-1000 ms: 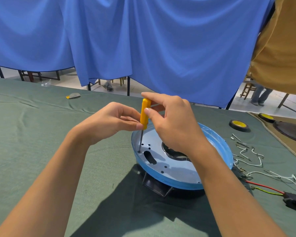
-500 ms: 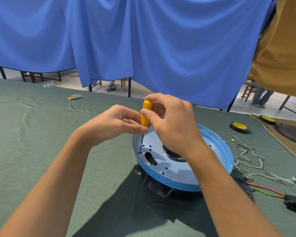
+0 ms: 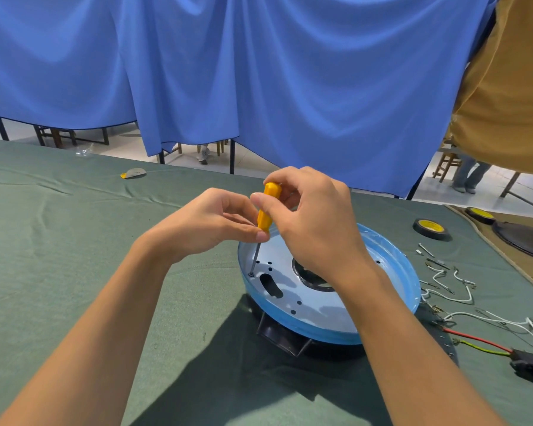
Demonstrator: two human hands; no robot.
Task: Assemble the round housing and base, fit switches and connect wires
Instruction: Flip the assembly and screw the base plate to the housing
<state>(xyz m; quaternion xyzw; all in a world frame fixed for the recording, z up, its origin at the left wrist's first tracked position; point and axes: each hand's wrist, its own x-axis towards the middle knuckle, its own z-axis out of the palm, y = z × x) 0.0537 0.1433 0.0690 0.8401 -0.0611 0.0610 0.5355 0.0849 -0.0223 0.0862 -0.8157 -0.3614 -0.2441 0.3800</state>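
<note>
A yellow-handled screwdriver (image 3: 267,210) is being shown against a light-blue round housing (image 3: 391,265) with a pale grey floor. Plain green cloth is covering the table (image 3: 59,241). White wires (image 3: 450,290) and a black-and-yellow tape roll (image 3: 430,229) are being displayed.

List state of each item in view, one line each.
screwdriver: upright, slightly tilted, tip in a hole at the housing's left edge
right hand: gripping handle top
left hand: pinching handle's lower end
round housing: open side up, on dark base
tape roll: flat on cloth
white wires: loose, unconnected
</note>
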